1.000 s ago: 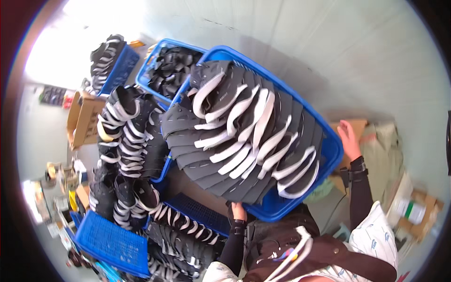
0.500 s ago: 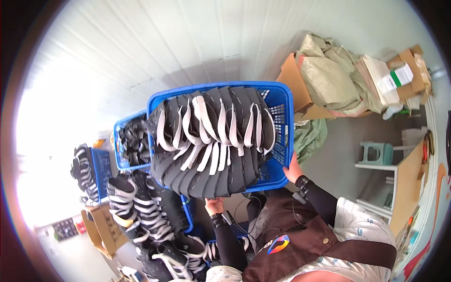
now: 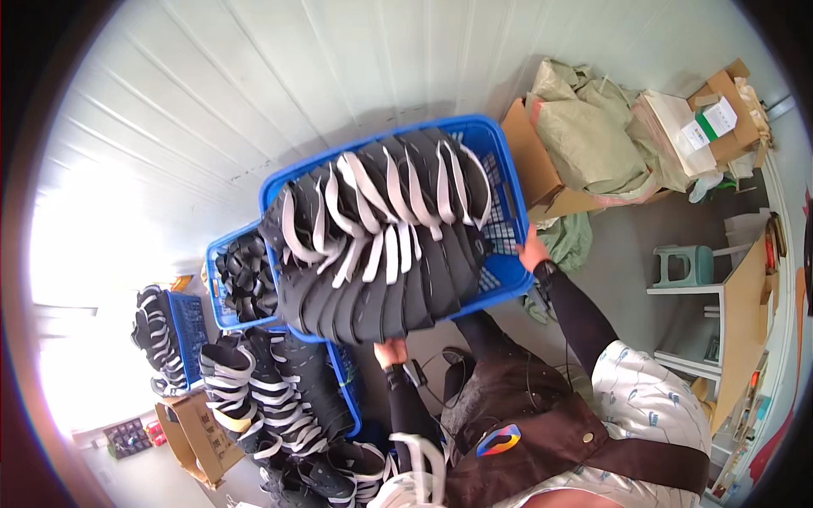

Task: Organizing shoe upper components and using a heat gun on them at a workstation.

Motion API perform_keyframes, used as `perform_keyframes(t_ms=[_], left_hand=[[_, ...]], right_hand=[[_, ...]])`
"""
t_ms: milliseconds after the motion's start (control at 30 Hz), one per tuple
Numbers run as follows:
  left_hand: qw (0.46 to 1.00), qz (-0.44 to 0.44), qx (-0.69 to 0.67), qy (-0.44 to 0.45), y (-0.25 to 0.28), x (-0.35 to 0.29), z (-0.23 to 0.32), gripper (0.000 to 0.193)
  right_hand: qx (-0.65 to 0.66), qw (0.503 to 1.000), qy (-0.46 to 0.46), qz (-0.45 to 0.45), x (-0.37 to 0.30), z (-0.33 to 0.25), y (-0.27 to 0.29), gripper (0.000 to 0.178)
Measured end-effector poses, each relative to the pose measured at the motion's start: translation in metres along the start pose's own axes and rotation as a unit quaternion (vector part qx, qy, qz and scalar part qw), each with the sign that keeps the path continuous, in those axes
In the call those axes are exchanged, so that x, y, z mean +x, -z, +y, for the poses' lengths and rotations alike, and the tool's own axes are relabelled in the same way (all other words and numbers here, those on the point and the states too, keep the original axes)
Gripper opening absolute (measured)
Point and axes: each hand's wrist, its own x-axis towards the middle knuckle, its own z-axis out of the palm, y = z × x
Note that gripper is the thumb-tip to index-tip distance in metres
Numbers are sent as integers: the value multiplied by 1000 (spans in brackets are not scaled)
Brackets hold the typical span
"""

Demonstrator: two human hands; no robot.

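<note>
Holding a big blue basket [image 3: 500,157] in the middle of the scene, turned slightly askew, with the right end set farther off than the left. Gripping it at the right end, close to the near corner, with the right hand [image 3: 532,251] closed on the rim. Touching the near side, left of centre, with the left hand [image 3: 390,352]; cannot tell how tightly, with most of the fingers hidden beneath the load. Looks deep and oblong, with rounded corners, a smooth thick rim and latticed sides. Packed with black shoe tops [image 3: 381,296] with pale edging, pressed together in a long row, bulging over the near rim and leaving a narrow strip at the right end.

Backed beyond the far rim by a pale ribbed wall [image 3: 381,51]; cannot tell whether touching. Bordered on the left by a smaller blue bin [image 3: 218,296] of black pieces [image 3: 246,275], and on the near left by a heap [image 3: 288,398] of similar shoe tops. Hemmed in at the far right by a cardboard box [image 3: 525,157] and a drab sack [image 3: 584,140]. Opening on the right onto grey floor [image 3: 610,288], as far as a pale shelf [image 3: 735,339] and a teal stool [image 3: 684,267].
</note>
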Motion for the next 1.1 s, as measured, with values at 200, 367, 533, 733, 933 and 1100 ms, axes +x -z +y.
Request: perform_keyframes(t_ms=[200, 367, 533, 733, 933, 1100], left_hand=[[998, -26, -58, 5, -89, 27, 48, 15], [989, 34, 110, -92, -116, 3, 42, 26], [975, 188, -92, -76, -130, -68, 22, 58], [939, 329, -100, 0, -56, -268, -138, 62], [865, 428, -258, 49, -90, -439, -289, 65], [749, 575, -329, -8, -109, -550, -398, 51]], right_hand=[[-36, 997, 64, 23, 55, -28, -8, 74], [-138, 981, 129, 39, 102, 41, -18, 81], [-101, 980, 151, -76, 115, 45, -19, 82], [178, 908, -3, -378, 101, 9, 32, 70], [-66, 869, -31, -490, 120, 137, 51, 57], [-239, 678, 124, -684, -28, 120, -32, 35]])
